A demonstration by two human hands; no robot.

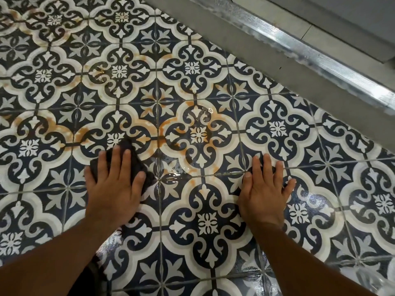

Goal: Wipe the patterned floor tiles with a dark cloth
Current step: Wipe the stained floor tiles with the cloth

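The floor of patterned tiles, dark blue and white, fills the view. Orange-brown stains run across the tiles ahead of my hands, and a wet shiny patch lies between them. My left hand presses flat on a dark cloth, which shows around my fingers and thumb. My right hand rests flat on the bare tiles to the right, fingers spread, holding nothing.
A grey concrete strip borders the tiles at the upper right, with a shiny metal rail running diagonally along it. More stained tiles lie at the far left. Wet glare shows on the tiles at the lower right.
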